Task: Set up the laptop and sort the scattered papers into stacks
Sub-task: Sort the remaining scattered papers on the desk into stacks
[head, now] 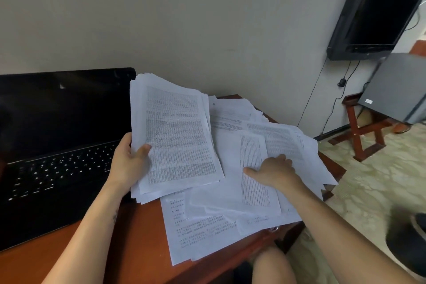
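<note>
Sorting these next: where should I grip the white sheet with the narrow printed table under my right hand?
Probably the near edge of the white table-printed sheet, from your side: it lies flat on the loose paper pile, so the right hand must lift an edge.

Room bits: back wall, rt side, floor.
Plain beige wall (207,18) at the back; black flat TV (378,7), screen dark, fixed high on it at top rt. A cable w/ small black plug (342,82) hangs down the wall below the TV. Grey box-like unit (396,90) sits on a red-brown wooden stand (350,113) w/ crossed legs, near the wall. Pale marbled floor (359,191). Red-brown wood desk (143,237) up front. Dark blurry obj (405,242) at btm rt, can't tell what.
</note>
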